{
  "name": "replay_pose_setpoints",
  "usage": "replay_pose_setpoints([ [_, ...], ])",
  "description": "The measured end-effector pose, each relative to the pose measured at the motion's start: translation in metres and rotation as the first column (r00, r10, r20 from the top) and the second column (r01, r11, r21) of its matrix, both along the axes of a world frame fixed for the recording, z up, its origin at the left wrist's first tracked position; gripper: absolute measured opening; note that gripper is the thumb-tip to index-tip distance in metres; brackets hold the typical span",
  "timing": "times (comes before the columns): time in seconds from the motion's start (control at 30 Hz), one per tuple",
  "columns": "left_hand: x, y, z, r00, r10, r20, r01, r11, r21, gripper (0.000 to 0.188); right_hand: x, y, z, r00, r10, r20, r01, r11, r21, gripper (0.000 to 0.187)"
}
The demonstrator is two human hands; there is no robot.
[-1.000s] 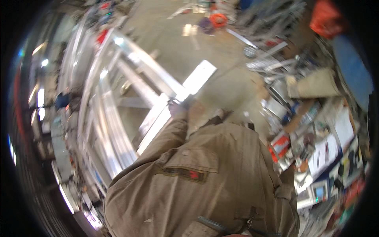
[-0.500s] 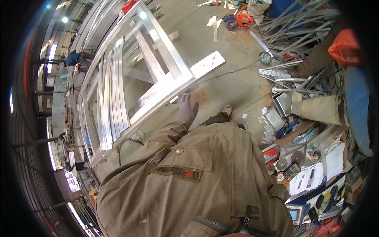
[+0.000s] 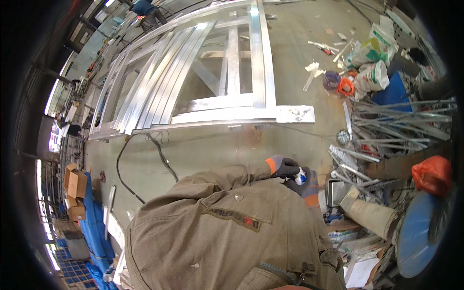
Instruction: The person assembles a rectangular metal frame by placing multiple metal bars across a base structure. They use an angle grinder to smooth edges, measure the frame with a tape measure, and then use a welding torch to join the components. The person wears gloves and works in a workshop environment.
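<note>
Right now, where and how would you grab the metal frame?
Probably by the bar end jutting past the near right corner of the metal frame, from the near side: it's flat, sticks out sideways, and floor shows in front. Its underside is hidden. The left hand and right hand are together at a small white-and-blue thing.

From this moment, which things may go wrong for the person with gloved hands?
The small white-and-blue item between the left hand and right hand might slip, since gloves may dull the feel. The black cable lying loose on the floor might catch a foot. The jumbled metal strips might snag clothing.
</note>
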State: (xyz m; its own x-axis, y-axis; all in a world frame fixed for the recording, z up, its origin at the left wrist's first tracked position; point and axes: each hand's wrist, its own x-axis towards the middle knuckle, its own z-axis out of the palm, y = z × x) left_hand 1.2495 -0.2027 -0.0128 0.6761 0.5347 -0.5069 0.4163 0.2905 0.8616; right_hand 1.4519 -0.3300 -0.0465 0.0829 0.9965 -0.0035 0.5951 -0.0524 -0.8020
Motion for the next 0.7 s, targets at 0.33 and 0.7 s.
replay_pose_setpoints([
  [0.33,-0.147,0.037,0.004,0.913,0.391,0.117,-0.399,0.916,0.050,0.033,-0.155,0.118,-0.001,0.986,0.161,-0.037,-0.117,0.838,0.532,0.054],
  [0.7,-0.400,0.140,-0.024,0.699,0.709,0.095,-0.715,0.694,0.089,0.025,-0.314,0.214,0.012,0.799,0.582,0.153,-0.577,0.813,-0.078,0.060],
])
